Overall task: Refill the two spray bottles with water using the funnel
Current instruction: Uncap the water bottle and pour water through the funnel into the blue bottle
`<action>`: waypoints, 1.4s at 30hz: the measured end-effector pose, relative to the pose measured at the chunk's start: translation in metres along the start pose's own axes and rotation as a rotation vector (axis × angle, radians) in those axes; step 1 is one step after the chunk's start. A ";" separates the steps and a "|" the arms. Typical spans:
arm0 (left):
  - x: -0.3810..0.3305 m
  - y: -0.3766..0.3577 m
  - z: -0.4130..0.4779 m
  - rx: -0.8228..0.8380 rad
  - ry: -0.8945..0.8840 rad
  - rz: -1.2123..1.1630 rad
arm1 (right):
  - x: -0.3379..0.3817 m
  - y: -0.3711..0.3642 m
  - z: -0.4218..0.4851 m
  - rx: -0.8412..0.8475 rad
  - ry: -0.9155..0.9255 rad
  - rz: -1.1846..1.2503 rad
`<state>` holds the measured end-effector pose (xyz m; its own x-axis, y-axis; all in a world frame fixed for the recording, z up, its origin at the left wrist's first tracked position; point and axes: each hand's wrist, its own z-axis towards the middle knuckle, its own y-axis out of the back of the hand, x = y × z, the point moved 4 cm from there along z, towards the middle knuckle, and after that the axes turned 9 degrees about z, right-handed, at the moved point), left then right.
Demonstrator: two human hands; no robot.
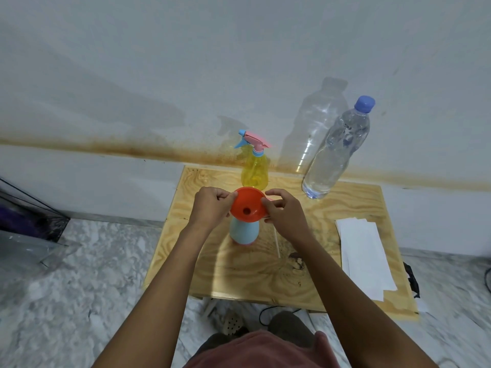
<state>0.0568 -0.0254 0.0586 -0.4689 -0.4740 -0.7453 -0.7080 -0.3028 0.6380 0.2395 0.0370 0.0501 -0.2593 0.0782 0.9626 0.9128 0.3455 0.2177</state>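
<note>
The orange plastic funnel (247,205) sits mouth-up with its spout in the neck of the pale blue plastic spray bottle (244,232), which stands upright and headless near the middle of the plywood table (239,274). The funnel looks light, stiff and smooth, so it is likely to tip or lift easily; its thin rim is the natural place to hold it. The left hand (211,205) pinches the left side of that rim, and the right hand (284,211) pinches the right side with its fingers curled.

A thin white tube (277,245) runs from under the right hand toward the near edge. Just beyond the funnel stands the yellow translucent spray bottle (254,171) with its pink and blue trigger head on. To the far right is a clear capped water bottle (334,152), probably heavy and slick, so best gripped around its waist. White paper sheets (364,251) lie at the right.
</note>
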 end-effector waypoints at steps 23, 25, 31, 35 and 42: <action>-0.093 -0.002 0.000 -0.090 -0.287 -0.103 | 0.008 0.103 0.004 -0.382 0.214 -0.116; -0.125 -0.017 0.003 -0.002 -0.341 -0.149 | 0.005 0.128 0.011 -0.464 0.214 -0.105; -0.217 -0.076 0.030 0.208 -0.430 -0.050 | 0.002 0.180 0.055 -0.368 0.125 -0.071; -0.250 -0.098 0.055 0.280 -0.427 0.026 | 0.012 0.196 0.091 -0.218 0.144 -0.043; -0.249 -0.120 0.074 0.236 -0.409 0.008 | 0.018 0.195 0.123 0.000 0.229 -0.032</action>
<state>0.2197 0.1909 0.1532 -0.6109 -0.0969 -0.7857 -0.7819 -0.0821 0.6180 0.3742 0.2211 0.0899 -0.2097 -0.1466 0.9667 0.9053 0.3445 0.2486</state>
